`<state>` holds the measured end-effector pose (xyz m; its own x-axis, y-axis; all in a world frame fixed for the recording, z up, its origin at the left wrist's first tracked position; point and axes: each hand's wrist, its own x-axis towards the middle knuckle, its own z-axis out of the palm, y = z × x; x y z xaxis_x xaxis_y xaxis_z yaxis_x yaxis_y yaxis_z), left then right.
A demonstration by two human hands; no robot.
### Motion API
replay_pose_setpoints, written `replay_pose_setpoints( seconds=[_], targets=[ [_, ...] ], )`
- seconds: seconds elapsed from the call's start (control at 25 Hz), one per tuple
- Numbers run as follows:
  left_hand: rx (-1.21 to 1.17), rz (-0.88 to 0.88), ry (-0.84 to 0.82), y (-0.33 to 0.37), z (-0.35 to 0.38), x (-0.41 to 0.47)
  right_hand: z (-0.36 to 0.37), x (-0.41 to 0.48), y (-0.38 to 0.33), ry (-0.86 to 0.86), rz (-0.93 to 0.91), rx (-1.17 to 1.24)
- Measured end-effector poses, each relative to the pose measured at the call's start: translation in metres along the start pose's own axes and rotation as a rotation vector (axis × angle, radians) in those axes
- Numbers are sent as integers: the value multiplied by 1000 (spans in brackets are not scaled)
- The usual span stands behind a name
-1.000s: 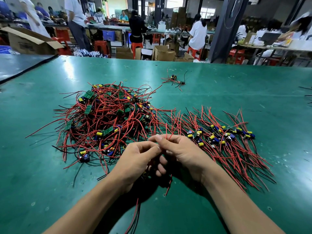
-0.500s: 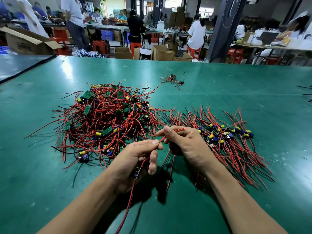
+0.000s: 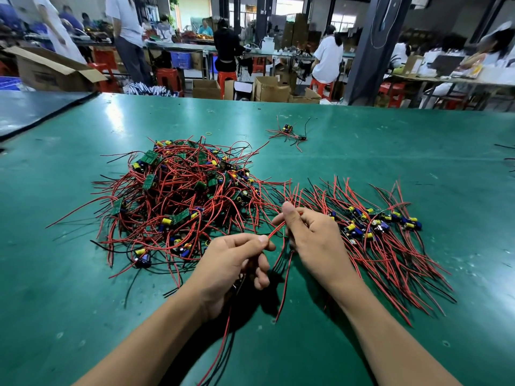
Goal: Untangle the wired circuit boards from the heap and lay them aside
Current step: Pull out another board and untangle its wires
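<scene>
A tangled heap of small green circuit boards with red and black wires lies left of centre on the green table. To its right lies a spread row of sorted boards with wires fanned toward me. My left hand pinches a red wire between thumb and forefinger, and more wires trail from under its palm toward me. My right hand grips the other end of that wire and a bundle hanging below it. The board held is mostly hidden by my fingers.
One stray wired board lies alone farther back on the table. An open cardboard box stands beyond the left edge. People, stools and benches fill the background past the far edge.
My hands, joined a second ago, have drawn apart. The right hand rose toward the sorted row with its wires, and a red wire now stretches between the two hands.
</scene>
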<state>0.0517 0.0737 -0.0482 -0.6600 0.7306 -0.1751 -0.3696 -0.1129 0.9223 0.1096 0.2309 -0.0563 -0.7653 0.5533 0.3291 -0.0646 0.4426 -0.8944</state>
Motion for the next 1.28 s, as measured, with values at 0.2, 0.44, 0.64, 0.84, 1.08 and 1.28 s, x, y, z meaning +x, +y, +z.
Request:
replay_pose_setpoints(
  seconds=[0.2, 0.44, 0.64, 0.84, 1.08, 1.28],
  targets=[
    [44, 101, 65, -4, 2, 1, 16, -12, -8, -398, 404, 579],
    [107, 91, 24, -6, 1, 2, 7, -7, -4, -99, 285, 286],
    [147, 101, 2, -9, 5, 2, -2, -1, 5, 121, 33, -156],
    [140, 53, -22, -9, 2, 2, -3, -3, 6, 157, -8, -303],
    [173, 198, 158, -6, -1, 7, -1, -7, -7, -50, 236, -25],
    [207, 303, 263, -3, -9, 11, 16, -15, -16, -281, 190, 83]
  ],
)
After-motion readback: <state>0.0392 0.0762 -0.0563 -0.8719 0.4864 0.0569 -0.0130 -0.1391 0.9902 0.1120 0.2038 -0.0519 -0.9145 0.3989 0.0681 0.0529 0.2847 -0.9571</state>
